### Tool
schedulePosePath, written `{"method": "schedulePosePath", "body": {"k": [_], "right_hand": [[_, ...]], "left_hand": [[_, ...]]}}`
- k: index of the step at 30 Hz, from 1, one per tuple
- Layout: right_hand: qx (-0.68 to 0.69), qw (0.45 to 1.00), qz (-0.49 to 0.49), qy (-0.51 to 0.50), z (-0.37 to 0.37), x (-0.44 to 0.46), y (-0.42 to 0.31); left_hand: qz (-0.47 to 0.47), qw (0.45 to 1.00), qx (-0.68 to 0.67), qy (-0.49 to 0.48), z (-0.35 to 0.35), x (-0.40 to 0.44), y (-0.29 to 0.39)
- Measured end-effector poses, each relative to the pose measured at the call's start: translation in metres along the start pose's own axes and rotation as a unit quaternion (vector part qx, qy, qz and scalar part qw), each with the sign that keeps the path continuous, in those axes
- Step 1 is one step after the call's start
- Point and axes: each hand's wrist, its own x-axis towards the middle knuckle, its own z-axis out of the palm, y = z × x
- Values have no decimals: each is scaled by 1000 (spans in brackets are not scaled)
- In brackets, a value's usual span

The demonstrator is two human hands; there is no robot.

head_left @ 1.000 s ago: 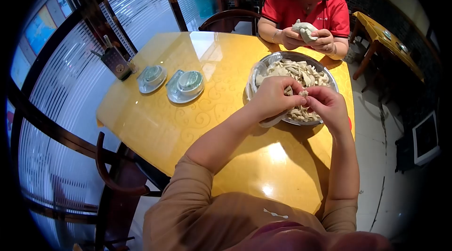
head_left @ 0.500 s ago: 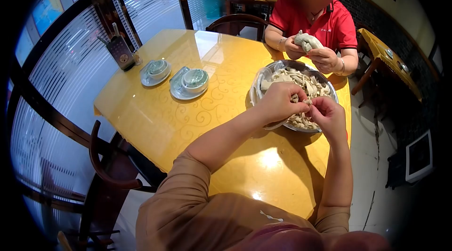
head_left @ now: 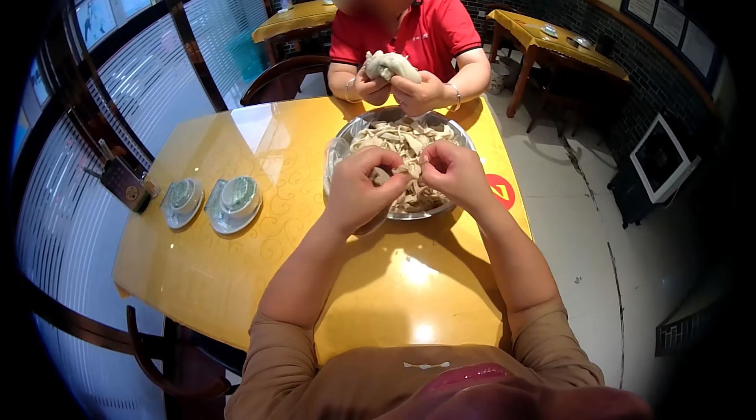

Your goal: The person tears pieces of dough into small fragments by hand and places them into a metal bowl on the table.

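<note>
My left hand [head_left: 362, 190] is closed around a pale lump of dough [head_left: 380, 177], which is mostly hidden by the fingers. My right hand [head_left: 457, 174] makes a pinch just to the right of it; whatever is between those fingertips is too small to make out. Both hands hover over a large metal bowl [head_left: 470, 141] heaped with pale torn dough pieces [head_left: 402, 136]. Some clear plastic film hangs over the bowl's left rim.
Across the table [head_left: 291, 286], a person in a red shirt [head_left: 445, 22] holds a bigger pale dough lump [head_left: 391, 66] above the bowl's far side. Wrapped dishes [head_left: 239, 196] and a dark utensil holder [head_left: 126, 188] stand on the left. A chair [head_left: 150, 357] is at the near left.
My view has swung to the right. My fingertips, close together before, are now slightly apart over the bowl. The other person still holds the larger lump.
</note>
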Motion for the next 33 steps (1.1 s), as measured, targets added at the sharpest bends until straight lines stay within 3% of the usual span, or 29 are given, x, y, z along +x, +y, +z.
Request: {"method": "schedulePosePath", "body": {"k": [4, 6, 10, 16, 20, 22, 26, 33], "right_hand": [[-79, 995, -25, 56, -10, 11, 20], [-113, 991, -23, 71, -14, 15, 28], [-139, 986, -19, 86, -14, 19, 42], [-173, 985, -18, 20, -13, 14, 35], [-129, 990, -59, -13, -10, 10, 26], [-93, 993, -60, -29, -8, 8, 20], [97, 988, -38, -111, -6, 1, 8], [172, 975, 13, -140, -1, -5, -6]], "left_hand": [[-90, 991, -94, 28, -17, 1, 0], [-97, 976, -179, 70, -24, 0, 11], [-77, 959, -226, 151, -38, 1, 22], [-113, 949, -269, 120, -42, 5, 30], [-177, 971, -156, 29, -28, 5, 24], [-126, 989, -72, -8, -19, 6, 5], [-121, 991, -59, -14, -9, 4, -3], [-93, 995, 19, -30, -5, 4, 2]]}}
